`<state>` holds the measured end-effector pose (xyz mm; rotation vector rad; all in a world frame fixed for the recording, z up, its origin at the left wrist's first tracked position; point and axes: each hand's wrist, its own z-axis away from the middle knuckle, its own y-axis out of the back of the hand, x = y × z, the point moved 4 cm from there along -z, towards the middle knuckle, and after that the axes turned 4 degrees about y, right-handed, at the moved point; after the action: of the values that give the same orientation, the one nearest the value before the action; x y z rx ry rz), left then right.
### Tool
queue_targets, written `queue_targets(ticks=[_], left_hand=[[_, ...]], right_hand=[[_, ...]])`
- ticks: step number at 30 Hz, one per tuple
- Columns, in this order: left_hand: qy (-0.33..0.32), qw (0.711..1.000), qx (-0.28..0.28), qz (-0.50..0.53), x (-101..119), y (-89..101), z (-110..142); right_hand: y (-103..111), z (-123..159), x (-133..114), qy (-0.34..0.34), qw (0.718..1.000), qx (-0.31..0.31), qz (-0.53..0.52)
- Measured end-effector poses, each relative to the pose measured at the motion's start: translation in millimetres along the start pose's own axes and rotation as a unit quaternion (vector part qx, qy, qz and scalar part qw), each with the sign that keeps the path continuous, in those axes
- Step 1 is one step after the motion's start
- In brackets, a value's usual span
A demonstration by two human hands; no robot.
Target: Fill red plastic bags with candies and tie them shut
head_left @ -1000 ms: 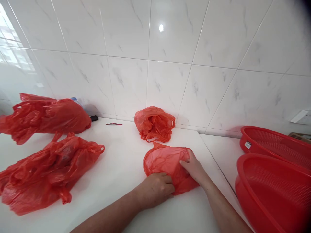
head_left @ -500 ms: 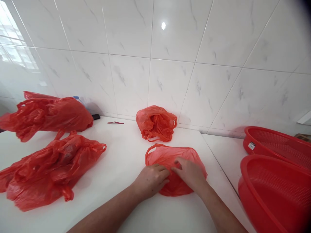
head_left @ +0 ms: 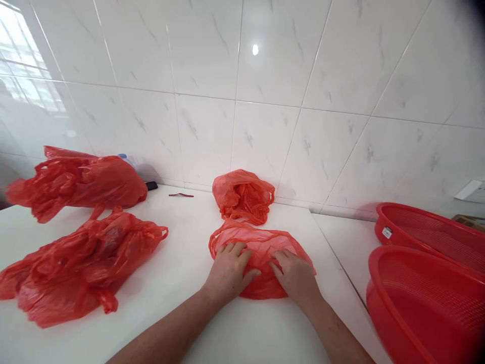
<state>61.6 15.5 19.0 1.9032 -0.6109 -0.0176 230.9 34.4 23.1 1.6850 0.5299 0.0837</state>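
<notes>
A thin red plastic bag (head_left: 261,253) lies spread on the white table in front of me, its handle loop at the far left. My left hand (head_left: 229,270) rests on the left part of this bag, palm down, with the fingers and thumb apart. On the right part lies my right hand (head_left: 295,275), fingers slightly bent and the thumb held away from them. Just behind, against the tiled wall, sits a crumpled red plastic bag (head_left: 244,194) with its mouth toward me.
Two filled red bags, a nearer bag (head_left: 91,263) and a farther bag (head_left: 94,182), lie at the left. Beyond them are a dark phone-like object (head_left: 151,185) and a thin red strip (head_left: 181,195). A near red basket (head_left: 386,293) and a far red basket (head_left: 382,222) stand at the right.
My left hand has moved left and its fingers have spread over the bag. The bag's left side now reaches farther left. My right hand stays on the right part.
</notes>
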Motion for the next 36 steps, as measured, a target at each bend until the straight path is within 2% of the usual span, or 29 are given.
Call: queue_targets(ticks=[3,6,9,11,14,18,22,25,27,30,33,36], left_hand=[[-0.060,0.998,0.030,0.004,7.8,7.2,-0.1],[-0.075,0.997,0.017,-0.005,6.2,4.0,0.8],[-0.024,0.998,-0.050,-0.012,-7.7,-8.3,1.4],[0.015,0.994,-0.112,-0.010,-18.8,-17.9,2.3],[0.052,0.986,-0.158,-0.014,-29.9,-25.9,2.9],[0.069,0.986,-0.153,-0.020,-33.5,-27.8,1.8],[0.078,0.983,-0.166,-0.001,-33.7,-30.0,1.7],[0.076,0.987,-0.138,0.002,-31.5,-23.1,0.2],[0.044,0.995,-0.091,0.010,-24.5,-11.8,-1.4],[-0.055,0.997,-0.029,0.039,-4.3,5.6,-0.2],[-0.146,0.987,-0.052,0.049,17.8,6.5,6.0],[-0.204,0.974,-0.091,0.038,33.4,-5.7,12.7]], right_hand=[[-3.4,3.1,-5.9,0.021,1.000,-0.012,-0.014],[-6.5,8.9,-12.5,0.053,0.995,-0.065,-0.059],[-9.3,15.7,-13.9,0.046,0.978,-0.145,-0.145],[-10.1,17.6,-11.1,0.030,0.967,-0.167,-0.192],[-10.5,14.6,-1.2,0.005,0.958,-0.148,-0.244],[-11.4,5.7,21.4,-0.056,0.957,-0.075,-0.274],[-13.3,1.0,38.4,-0.098,0.972,-0.004,-0.213],[-14.5,0.8,40.6,-0.098,0.983,0.029,-0.155],[-14.3,1.3,38.7,-0.085,0.987,0.035,-0.128],[-12.6,2.0,35.7,-0.066,0.992,0.031,-0.108],[-12.0,1.8,34.1,-0.053,0.994,0.021,-0.097],[-13.7,0.9,33.8,-0.059,0.995,0.009,-0.081]])
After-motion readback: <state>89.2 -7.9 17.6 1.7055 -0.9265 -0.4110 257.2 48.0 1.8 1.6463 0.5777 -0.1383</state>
